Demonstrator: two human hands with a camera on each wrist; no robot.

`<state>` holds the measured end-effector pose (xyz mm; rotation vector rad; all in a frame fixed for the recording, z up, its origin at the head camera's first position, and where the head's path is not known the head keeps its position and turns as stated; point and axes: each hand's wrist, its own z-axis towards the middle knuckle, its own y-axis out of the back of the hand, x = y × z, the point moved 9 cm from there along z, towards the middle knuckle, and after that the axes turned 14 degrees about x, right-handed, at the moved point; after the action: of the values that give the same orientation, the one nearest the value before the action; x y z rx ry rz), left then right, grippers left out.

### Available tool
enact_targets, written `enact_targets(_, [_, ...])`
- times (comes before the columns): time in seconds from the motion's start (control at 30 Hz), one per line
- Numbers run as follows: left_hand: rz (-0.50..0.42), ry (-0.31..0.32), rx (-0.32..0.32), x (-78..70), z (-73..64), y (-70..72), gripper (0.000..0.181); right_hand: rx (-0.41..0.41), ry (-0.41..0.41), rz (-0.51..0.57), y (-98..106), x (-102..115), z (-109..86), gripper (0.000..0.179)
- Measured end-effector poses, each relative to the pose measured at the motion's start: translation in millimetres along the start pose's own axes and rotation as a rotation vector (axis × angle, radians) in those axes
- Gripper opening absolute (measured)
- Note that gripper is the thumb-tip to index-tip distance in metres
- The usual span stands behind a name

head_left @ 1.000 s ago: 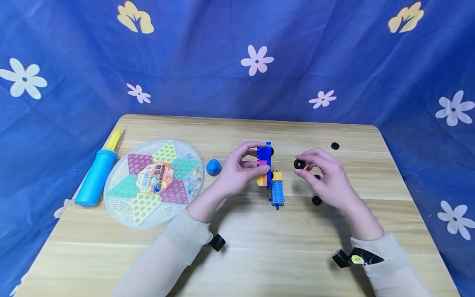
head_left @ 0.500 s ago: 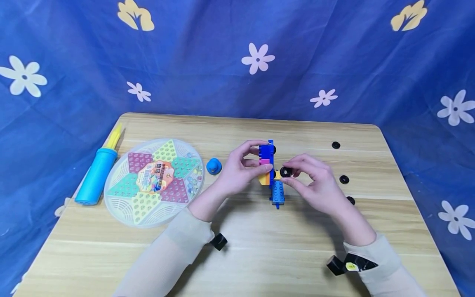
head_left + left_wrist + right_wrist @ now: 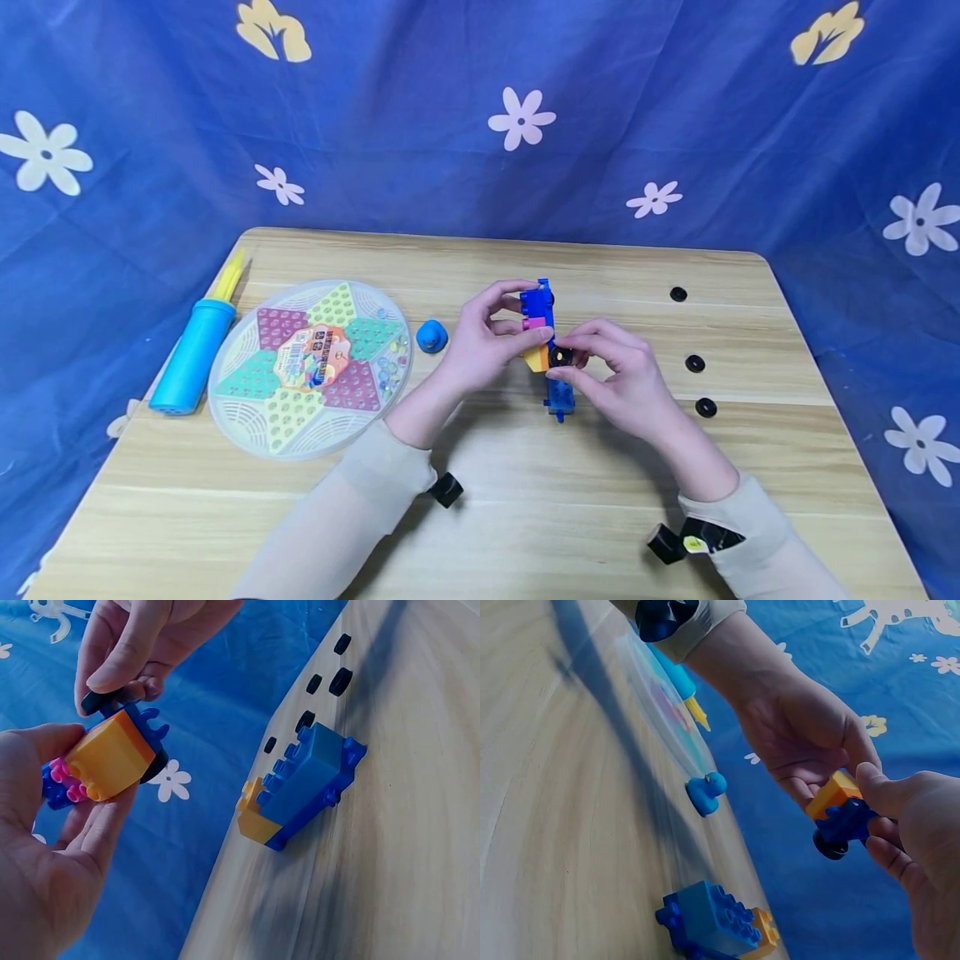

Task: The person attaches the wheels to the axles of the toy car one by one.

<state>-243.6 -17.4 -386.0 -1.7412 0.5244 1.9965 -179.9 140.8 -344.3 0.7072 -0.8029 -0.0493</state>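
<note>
My left hand [image 3: 476,350] grips a toy block car [image 3: 535,302] with a dark blue base and blue, pink, yellow and orange bricks, raised above the table. Between right thumb and fingers, my right hand [image 3: 630,379] pinches a black toy wheel [image 3: 560,357] against the side of that car's base. Another wheel [image 3: 155,766] shows on the car's opposite side in the left wrist view. Below the hands stands a second block car [image 3: 304,776], light blue and yellow on a dark blue base. Whether the pinched wheel is fixed on cannot be seen.
Loose black wheels [image 3: 695,363] lie on the table [image 3: 525,533] at right. Left of the hands sit a blue toy duck [image 3: 432,336], a round star-patterned game board [image 3: 240,421] with marbles, and a blue hand pump [image 3: 193,358]. A blue cloth [image 3: 420,167] hangs behind.
My right hand has moved left, carrying the wheel from apart from the held car to its side. My left hand stays nearly in place with the car.
</note>
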Motion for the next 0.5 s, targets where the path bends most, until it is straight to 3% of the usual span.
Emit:
enact_targets(0.3, [-0.005, -0.01, -0.026, -1.2, -1.7, -0.7, 0.053, -0.012, -0.031, 0.096, -2.4, -4.7, 1.4, 0.032])
enact_targets(0.5, [-0.017, -0.016, -0.028, -0.3, -3.5, 1.0, 0.05, 0.014, -0.022, 0.062, -3.3, -2.7, 4.6, 0.031])
